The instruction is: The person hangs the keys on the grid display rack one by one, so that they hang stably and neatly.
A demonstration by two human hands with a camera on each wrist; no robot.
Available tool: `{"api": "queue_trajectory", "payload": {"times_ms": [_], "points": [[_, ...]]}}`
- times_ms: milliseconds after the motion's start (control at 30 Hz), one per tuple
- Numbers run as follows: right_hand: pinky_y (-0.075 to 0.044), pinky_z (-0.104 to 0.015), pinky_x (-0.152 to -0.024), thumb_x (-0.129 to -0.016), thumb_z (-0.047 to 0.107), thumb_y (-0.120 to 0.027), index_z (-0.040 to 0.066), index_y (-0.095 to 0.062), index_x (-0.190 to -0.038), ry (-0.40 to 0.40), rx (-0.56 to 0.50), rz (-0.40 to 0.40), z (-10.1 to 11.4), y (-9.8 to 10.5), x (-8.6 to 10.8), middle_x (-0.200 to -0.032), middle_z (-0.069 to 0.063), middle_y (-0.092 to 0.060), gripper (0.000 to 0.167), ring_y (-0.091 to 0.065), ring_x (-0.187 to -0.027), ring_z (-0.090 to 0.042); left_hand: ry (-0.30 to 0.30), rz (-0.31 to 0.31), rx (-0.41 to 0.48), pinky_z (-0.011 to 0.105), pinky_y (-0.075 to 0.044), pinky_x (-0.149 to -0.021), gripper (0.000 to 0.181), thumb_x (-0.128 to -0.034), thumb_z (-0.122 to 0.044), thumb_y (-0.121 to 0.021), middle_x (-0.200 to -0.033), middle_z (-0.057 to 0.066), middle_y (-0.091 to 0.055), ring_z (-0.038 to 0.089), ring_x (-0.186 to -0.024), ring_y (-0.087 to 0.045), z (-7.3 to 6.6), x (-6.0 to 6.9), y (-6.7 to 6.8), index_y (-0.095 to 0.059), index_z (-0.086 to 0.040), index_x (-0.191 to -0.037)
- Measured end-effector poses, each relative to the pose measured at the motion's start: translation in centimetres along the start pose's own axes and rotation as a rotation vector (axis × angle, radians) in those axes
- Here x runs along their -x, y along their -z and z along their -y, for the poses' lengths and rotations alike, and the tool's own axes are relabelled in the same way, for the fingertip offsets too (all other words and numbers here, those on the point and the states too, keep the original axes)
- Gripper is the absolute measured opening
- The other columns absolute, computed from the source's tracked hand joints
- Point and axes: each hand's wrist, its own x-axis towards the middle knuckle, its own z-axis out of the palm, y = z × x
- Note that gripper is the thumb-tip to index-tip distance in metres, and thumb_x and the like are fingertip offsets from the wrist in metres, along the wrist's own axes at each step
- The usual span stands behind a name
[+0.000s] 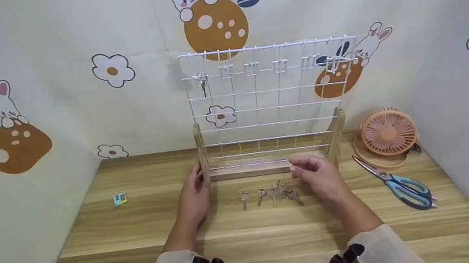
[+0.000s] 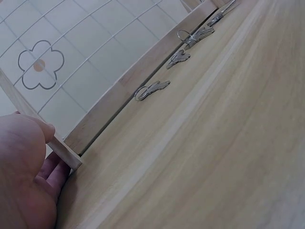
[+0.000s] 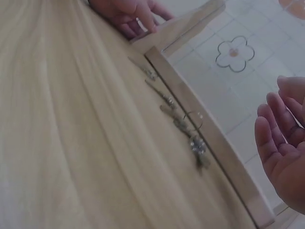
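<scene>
A white wire grid rack [image 1: 250,172] on a wooden stand faces me in the head view. Its left wooden leg [image 2: 71,160] is between the thumb and fingers of my left hand [image 1: 194,200], which grips it low by the tabletop. My right hand [image 1: 321,180] hovers in front of the base's right part, fingers loosely bent, nothing held. Between the hands, several metal keys [image 1: 244,200] with rings lie on the table before the base. One key [image 1: 204,88] hangs from the leftmost hook. More white hooks [image 1: 280,66] line the same upper row.
An orange fan [image 1: 387,133] stands right of the rack. Scissors [image 1: 406,189] with blue handles lie in front of it. A small blue and yellow item [image 1: 120,199] is on the table's left. Patterned cloth [image 1: 142,113] surrounds the back and sides.
</scene>
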Motion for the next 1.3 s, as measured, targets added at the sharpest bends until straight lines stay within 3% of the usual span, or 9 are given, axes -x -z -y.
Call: {"api": "queue_trajectory", "payload": {"times_ms": [233, 367, 533, 967, 1300], "points": [[-0.064, -0.025, -0.076, -0.094, 0.001, -0.078, -0.01, -0.07, -0.127, -0.068, 0.063, 0.097, -2.2, 0.3, -0.2, -0.101, -0.006, -0.076, 0.036, -0.07, -0.086, -0.011, -0.001, -0.003, -0.018, 0.045, -0.035, -0.133, 0.063, -0.1123, -0.018, -0.056, -0.168, 0.011, -0.045, 0.033, -0.157, -0.044, -0.1, -0.1, 0.0, -0.032, -0.026, -0.17], [-0.063, -0.022, -0.072, -0.091, 0.003, -0.081, -0.01, -0.072, -0.124, -0.035, 0.185, 0.176, -2.8, 0.5, -0.1, -0.107, -0.015, -0.079, 0.036, -0.071, -0.083, -0.01, 0.004, -0.006, -0.028, 0.046, -0.036, -0.133, 0.063, -0.1122, -0.018, -0.056, -0.168, 0.01, -0.046, 0.033, -0.156, -0.045, -0.2, -0.1, 0.0, -0.033, -0.027, -0.169], [-0.062, -0.017, -0.077, -0.088, 0.003, -0.084, -0.008, -0.075, -0.118, 0.011, 0.311, 0.237, -3.0, 0.6, -0.1, -0.112, -0.023, -0.079, 0.033, -0.074, -0.089, -0.01, 0.005, -0.009, -0.026, 0.046, -0.037, -0.133, 0.063, -0.1118, -0.018, -0.057, -0.168, 0.009, -0.046, 0.033, -0.156, -0.045, -0.2, -0.1, 0.0, -0.034, -0.029, -0.169], [-0.057, -0.016, -0.076, -0.087, 0.006, -0.085, 0.002, -0.08, -0.115, 0.009, 0.457, 0.257, -2.9, 0.6, 0.1, -0.109, -0.012, -0.08, 0.028, -0.067, -0.089, -0.01, -0.011, 0.001, -0.005, 0.046, -0.038, -0.132, 0.063, -0.1119, -0.015, -0.055, -0.169, 0.011, -0.044, 0.033, -0.157, -0.044, 0.1, 0.0, 0.0, -0.033, -0.029, -0.169], [-0.056, -0.018, -0.079, -0.087, 0.008, -0.086, 0.01, -0.084, -0.1, 0.092, 0.515, 0.3, -3.0, 1.0, 0.0, -0.103, -0.007, -0.082, 0.013, -0.068, -0.091, -0.01, -0.024, 0.009, -0.002, 0.045, -0.036, -0.133, 0.063, -0.1121, -0.015, -0.055, -0.169, 0.011, -0.042, 0.033, -0.157, -0.043, 0.0, 0.2, 0.1, -0.032, -0.026, -0.17]]}}
